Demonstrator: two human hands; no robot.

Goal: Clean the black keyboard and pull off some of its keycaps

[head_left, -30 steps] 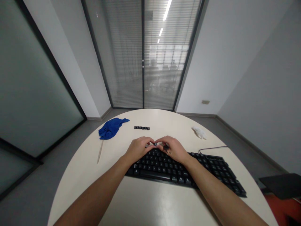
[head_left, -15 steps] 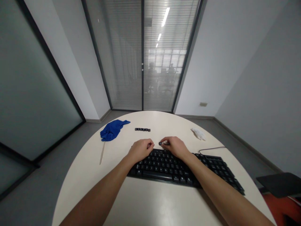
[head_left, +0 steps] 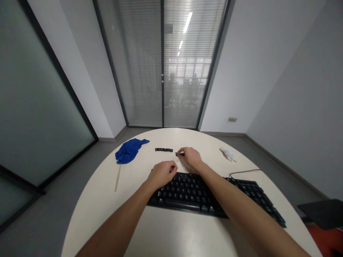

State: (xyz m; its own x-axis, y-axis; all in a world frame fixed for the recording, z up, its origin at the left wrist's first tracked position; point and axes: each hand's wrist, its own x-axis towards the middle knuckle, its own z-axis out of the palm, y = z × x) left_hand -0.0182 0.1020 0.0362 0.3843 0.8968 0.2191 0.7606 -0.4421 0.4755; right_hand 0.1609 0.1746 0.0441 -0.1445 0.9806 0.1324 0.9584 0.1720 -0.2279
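A black computer keyboard [head_left: 184, 189] lies across the round table in front of me. My left hand [head_left: 162, 173] is curled closed over its far left corner; whatever is inside the fingers is hidden. Beyond the keyboard's far edge, my right hand [head_left: 189, 156] pinches a small black keycap [head_left: 177, 154], low over the tabletop; a thin dark part shows between cap and fingers. Just left of it, several black keycaps [head_left: 163, 150] form a neat row on the table.
A crumpled blue cloth [head_left: 130, 150] and a thin pale stick [head_left: 117, 177] lie on the table [head_left: 93, 210] at left. White crumpled tissue [head_left: 228, 154] lies at far right. The keyboard's cable [head_left: 245, 171] runs off to the right. A dark chair part [head_left: 323, 213] stands beside the table.
My right hand has moved away from the keyboard and slightly left with the keycap, towards the row's right end. The left hand stays on the keyboard's corner; the view has shifted slightly.
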